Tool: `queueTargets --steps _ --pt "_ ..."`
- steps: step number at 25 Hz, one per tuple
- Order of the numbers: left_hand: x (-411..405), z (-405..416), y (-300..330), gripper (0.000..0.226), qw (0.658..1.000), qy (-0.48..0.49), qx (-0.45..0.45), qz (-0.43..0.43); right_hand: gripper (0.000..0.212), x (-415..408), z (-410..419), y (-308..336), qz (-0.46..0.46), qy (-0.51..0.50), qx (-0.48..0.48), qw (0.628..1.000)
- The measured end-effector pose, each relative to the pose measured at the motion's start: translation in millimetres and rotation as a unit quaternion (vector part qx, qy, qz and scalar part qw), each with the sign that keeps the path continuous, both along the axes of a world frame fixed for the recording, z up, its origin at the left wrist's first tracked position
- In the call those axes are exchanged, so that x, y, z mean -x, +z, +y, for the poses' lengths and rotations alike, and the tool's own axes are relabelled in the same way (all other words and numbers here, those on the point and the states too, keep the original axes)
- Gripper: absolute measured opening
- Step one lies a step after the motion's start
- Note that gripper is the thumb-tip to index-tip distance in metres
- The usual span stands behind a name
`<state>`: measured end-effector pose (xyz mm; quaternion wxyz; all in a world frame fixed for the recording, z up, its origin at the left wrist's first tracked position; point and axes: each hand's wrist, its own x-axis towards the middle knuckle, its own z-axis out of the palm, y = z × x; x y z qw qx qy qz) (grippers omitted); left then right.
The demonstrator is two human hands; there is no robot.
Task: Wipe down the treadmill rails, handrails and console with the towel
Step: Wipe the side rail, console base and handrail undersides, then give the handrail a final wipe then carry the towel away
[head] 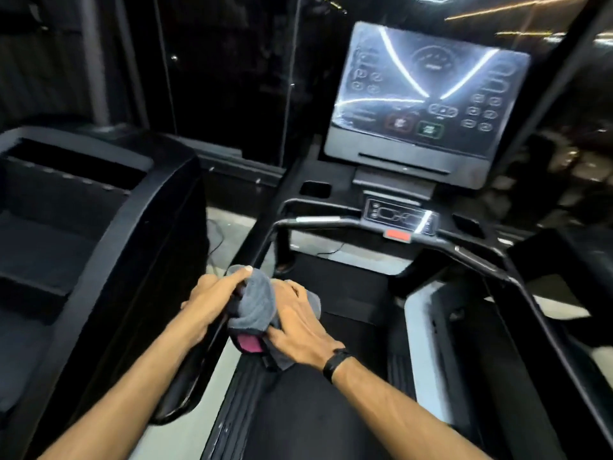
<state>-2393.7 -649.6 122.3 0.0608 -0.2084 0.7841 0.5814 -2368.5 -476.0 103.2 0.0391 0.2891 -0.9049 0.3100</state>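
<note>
A grey towel (257, 302) is bunched on the left handrail (212, 340) of the treadmill. It is clasped by both grips: left hand (212, 300) with forefinger extended, right hand (298, 327) curled round it. The console (428, 97) is seen well ahead.

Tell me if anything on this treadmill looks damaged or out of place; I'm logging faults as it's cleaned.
Nothing stands out. The console sits straight with no visible cracks, only glare streaks, and the red stop button is in place. Both hands hold the grey towel at the left handrail.
</note>
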Motion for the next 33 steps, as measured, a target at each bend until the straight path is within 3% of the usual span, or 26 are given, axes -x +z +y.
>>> queueTargets --steps 1,3,7,10,17,21,25,26,29,33 --pt "8 22 10 0.058 0.998 -0.016 -0.056 0.026 0.070 -2 16 4 0.017 -0.030 0.000 0.999" --pt "21 65 24 0.048 0.993 -0.077 -0.056 0.069 0.079 -6 47 5 0.050 -0.086 -0.025 0.995" --pt "30 149 49 0.048 0.954 -0.229 0.108 0.159 0.086 -16 108 0 0.034 -0.190 -0.083 0.978" --pt "35 201 56 0.038 0.909 -0.259 0.229 0.232 0.097 -24 150 -2 0.009 -0.232 -0.090 0.968" --pt "44 293 47 0.033 0.860 -0.314 0.229 0.332 0.132 -22 277 3 0.021 -0.282 -0.082 0.956" --pt "64 338 49 0.033 0.857 -0.330 0.199 0.343 0.111 -6 354 12 -0.066 -0.297 -0.062 0.951" --pt "89 368 48 0.037 0.878 -0.294 0.185 0.330 0.044 8 405 15 -0.124 -0.287 -0.008 0.950" --pt "93 372 47 0.035 0.889 -0.277 0.180 0.319 0.035 13 413 17 -0.132 -0.288 -0.019 0.948" --pt "108 377 54 0.019 0.916 -0.249 0.162 0.269 0.027 36 429 31 -0.092 -0.312 -0.067 0.943" --pt "139 373 77 0.026 0.936 -0.217 0.131 0.244 0.037 81 435 62 -0.037 -0.315 -0.035 0.948"
